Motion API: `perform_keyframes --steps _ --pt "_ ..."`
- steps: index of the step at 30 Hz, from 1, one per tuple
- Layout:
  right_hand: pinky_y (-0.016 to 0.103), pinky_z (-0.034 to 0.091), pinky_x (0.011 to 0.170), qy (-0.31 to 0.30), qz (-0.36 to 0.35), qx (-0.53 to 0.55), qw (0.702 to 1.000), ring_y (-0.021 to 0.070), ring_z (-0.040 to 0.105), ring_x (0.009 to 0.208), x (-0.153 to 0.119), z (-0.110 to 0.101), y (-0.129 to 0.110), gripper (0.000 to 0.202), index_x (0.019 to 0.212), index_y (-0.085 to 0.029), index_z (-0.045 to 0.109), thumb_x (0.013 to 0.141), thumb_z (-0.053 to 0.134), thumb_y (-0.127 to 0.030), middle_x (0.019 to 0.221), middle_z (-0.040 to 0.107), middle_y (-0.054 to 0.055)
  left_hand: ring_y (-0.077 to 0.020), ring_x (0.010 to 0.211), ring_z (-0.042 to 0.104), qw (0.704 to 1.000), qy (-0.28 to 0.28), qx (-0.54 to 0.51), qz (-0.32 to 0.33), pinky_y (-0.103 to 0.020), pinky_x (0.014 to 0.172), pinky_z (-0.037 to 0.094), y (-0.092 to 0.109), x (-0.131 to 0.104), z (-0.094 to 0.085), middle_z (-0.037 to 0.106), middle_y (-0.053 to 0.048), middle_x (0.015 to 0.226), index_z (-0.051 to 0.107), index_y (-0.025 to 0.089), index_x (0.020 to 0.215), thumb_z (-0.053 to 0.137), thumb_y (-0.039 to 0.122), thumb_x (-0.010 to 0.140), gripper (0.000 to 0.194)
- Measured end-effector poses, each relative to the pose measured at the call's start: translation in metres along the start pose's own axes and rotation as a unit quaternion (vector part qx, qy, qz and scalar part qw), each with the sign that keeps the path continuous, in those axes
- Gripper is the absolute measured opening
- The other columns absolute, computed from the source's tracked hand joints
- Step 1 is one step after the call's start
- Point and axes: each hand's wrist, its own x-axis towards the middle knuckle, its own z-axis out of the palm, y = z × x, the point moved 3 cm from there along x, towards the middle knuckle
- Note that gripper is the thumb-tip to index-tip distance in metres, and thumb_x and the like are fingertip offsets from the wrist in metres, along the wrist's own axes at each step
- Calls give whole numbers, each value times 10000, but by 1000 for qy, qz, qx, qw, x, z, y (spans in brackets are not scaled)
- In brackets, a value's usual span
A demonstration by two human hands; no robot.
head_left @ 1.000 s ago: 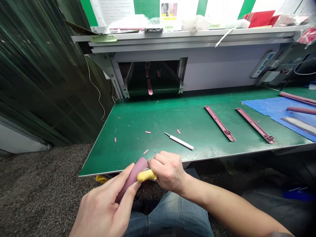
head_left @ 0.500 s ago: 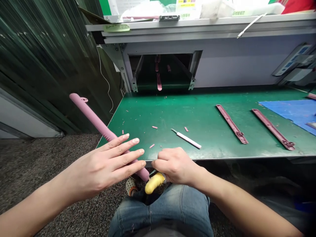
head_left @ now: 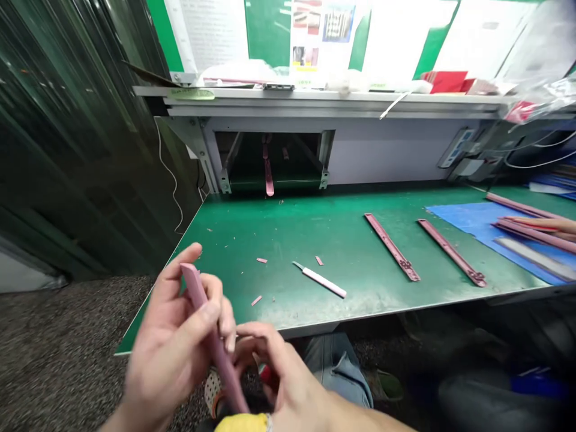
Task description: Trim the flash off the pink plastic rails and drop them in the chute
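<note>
Holding the pink strip (head_left: 222, 363) between thumb and fingers at seven o'clock: my left hand (head_left: 166, 342). At six, my right hand (head_left: 283, 367) curls beside it, contents hidden.

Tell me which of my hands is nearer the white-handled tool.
Right. In view, your right hand is below and left of the white-handled tool; your left hand is farther left.

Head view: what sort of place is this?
Probably a factory assembly or trimming station: what looks like a conveyor ends at the green bench, similar pink parts lie on the bench, and printed sheets are posted above.
</note>
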Motion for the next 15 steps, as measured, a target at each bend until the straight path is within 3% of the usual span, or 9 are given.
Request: perform_keyframes --steps 2,3,5,6,8,10,12,15 --pt "231 444 597 7 95 25 995 128 579 712 2 -11 8 706 1298 -258 406 711 730 -479 921 611 25 -251 1107 585 999 21 -21 -40 -426 957 473 -13 7 23 601 -114 1216 472 234 1343 580 341 854 512" --pt "229 438 590 34 129 -18 991 119 566 683 3 -29 10 635 1281 -257 438 742 709 -453 884 605 13 -245 1108 583 997 29 -26 -62 -413 950 476 -18 10 33 587 -118 1237 450 230 1358 569 326 863 518" --pt "252 445 632 114 170 -196 959 139 573 725 2 -88 9 526 1249 -252 503 778 678 -405 899 617 21 -224 1094 589 995 39 -30 -92 -377 923 489 -29 12 45 573 -114 1257 443 230 1358 547 290 882 491" --pt "267 448 649 145 195 -298 923 158 585 747 1 -123 6 494 1253 -250 508 803 640 -402 890 634 26 -214 1072 597 994 38 -29 -96 -355 898 499 -34 11 48 584 -102 1239 482 236 1322 550 275 882 447" --pt "301 449 689 212 293 -480 799 205 609 809 -7 -196 -2 470 1231 -266 541 792 628 -409 924 665 38 -200 998 618 996 27 -22 -77 -319 835 514 -42 3 48 636 -66 1127 607 250 1166 588 253 858 308" --pt "381 444 735 265 335 -511 746 317 601 945 -9 -254 -14 468 1173 -176 593 747 668 -352 995 662 136 -195 927 625 999 18 -12 -45 -303 788 516 -49 -7 46 669 -41 990 675 252 1003 625 226 826 186" --pt "432 446 748 299 361 -501 728 401 562 1033 2 -288 -23 399 1056 -110 640 711 705 -299 1019 644 208 -194 898 621 999 25 -2 -24 -306 777 512 -56 -16 46 673 -40 932 680 240 963 619 189 823 161" --pt "453 455 823 325 364 -444 751 406 486 1155 56 -297 -22 333 1014 -86 635 734 719 -247 1161 577 235 -199 898 613 999 50 11 -12 -315 782 508 -63 -23 51 665 -63 935 664 210 972 602 143 825 173"
